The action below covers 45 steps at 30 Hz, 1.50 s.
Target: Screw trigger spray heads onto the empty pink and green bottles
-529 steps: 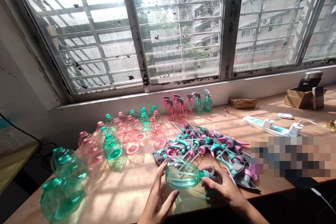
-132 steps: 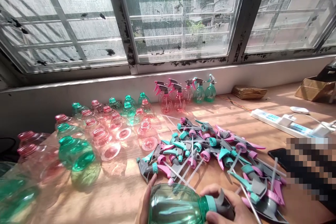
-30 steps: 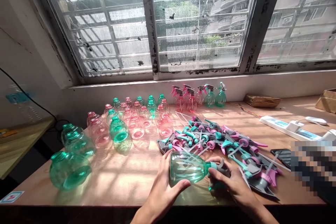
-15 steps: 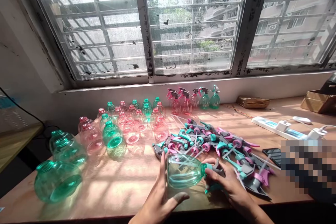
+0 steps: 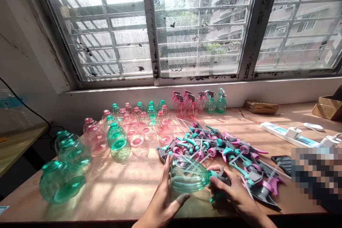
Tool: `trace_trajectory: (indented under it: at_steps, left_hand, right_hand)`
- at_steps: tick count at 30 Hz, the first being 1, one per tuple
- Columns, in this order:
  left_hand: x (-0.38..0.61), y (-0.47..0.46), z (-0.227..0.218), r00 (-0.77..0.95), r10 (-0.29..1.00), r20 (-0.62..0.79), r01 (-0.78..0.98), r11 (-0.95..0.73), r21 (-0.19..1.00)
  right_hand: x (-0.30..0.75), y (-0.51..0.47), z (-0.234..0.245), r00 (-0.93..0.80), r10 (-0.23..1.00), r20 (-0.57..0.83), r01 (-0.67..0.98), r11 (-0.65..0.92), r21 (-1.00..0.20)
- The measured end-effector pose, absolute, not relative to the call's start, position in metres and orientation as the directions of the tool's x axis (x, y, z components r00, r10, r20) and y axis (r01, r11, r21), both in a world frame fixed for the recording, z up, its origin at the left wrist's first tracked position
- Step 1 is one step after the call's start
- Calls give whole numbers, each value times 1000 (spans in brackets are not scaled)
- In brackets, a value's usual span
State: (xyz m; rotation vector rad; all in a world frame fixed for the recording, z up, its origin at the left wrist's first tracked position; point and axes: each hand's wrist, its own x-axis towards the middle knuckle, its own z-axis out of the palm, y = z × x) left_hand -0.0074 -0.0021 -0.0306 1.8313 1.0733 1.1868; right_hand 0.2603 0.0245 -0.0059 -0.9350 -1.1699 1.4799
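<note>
A clear green spray bottle (image 5: 189, 177) lies on its side between my hands, above the table's near edge. My left hand (image 5: 166, 192) cradles its base end, fingers behind and thumb below. My right hand (image 5: 232, 188) is closed around the teal and grey trigger sprayer head (image 5: 216, 177) at the bottle's neck; part of that head is hidden by the fingers. Just beyond both hands spreads a pile of loose pink, teal and grey sprayer heads (image 5: 205, 142) with white dip tubes.
Several open green bottles (image 5: 62, 182) and pink bottles (image 5: 135, 134) stand on the left. Bottles with sprayers fitted (image 5: 192, 107) stand along the window wall. To the right are a power strip (image 5: 288, 134), a phone (image 5: 283, 164) and a brown packet (image 5: 261, 107).
My view has shifted slightly, so the table's things sit a little further right. Both hands keep their hold on the bottle and its head, nearly unmoved.
</note>
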Motion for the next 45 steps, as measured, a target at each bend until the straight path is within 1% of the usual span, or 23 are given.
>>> trace_trajectory:
  at_steps: [3,6,8,11,15,17,20,22,28,34,37,41,45]
  left_hand:
    - [-5,-5,-22,242,912,332,326,-399,857]
    - [-3,-3,-22,248,885,394,371,-463,805]
    - [-2,0,-25,231,877,421,380,-480,791]
    - [-1,2,-28,213,884,416,384,-467,797]
    - [-3,-4,-24,227,874,429,471,-484,737]
    - [-5,-7,-19,234,883,407,489,-469,736]
    - [-6,-7,-14,207,917,341,457,-399,795]
    - [-6,-5,-14,196,926,323,439,-378,815]
    - [-5,1,-23,187,901,391,413,-433,801]
    - [-4,-3,-11,191,930,314,453,-367,813]
    - [-5,-3,-10,184,930,319,440,-368,819]
    - [-5,2,-21,156,916,371,360,-402,842]
    - [-4,2,-28,163,938,306,233,-338,912]
  right_hand:
    - [261,24,-6,-213,977,16,-207,-29,-978]
    - [260,25,-6,-211,977,14,-219,-33,-975]
    - [260,26,-7,-196,980,15,-223,-30,-974]
    - [259,27,-9,-182,983,19,-217,-22,-976]
    - [260,27,-12,-180,983,36,-202,-1,-979]
    - [261,27,-12,-174,984,43,-189,10,-982]
    - [260,26,-9,-191,980,54,-194,17,-981]
    - [259,26,-7,-206,977,47,-211,3,-978]
    - [257,27,-7,-171,985,18,-259,-28,-966]
    - [258,26,-7,-187,982,27,-232,-18,-973]
    - [259,27,-9,-203,979,24,-240,-26,-971]
    - [261,29,-14,-196,980,29,-242,-20,-970]
    - [262,29,-13,-206,977,46,-200,4,-980]
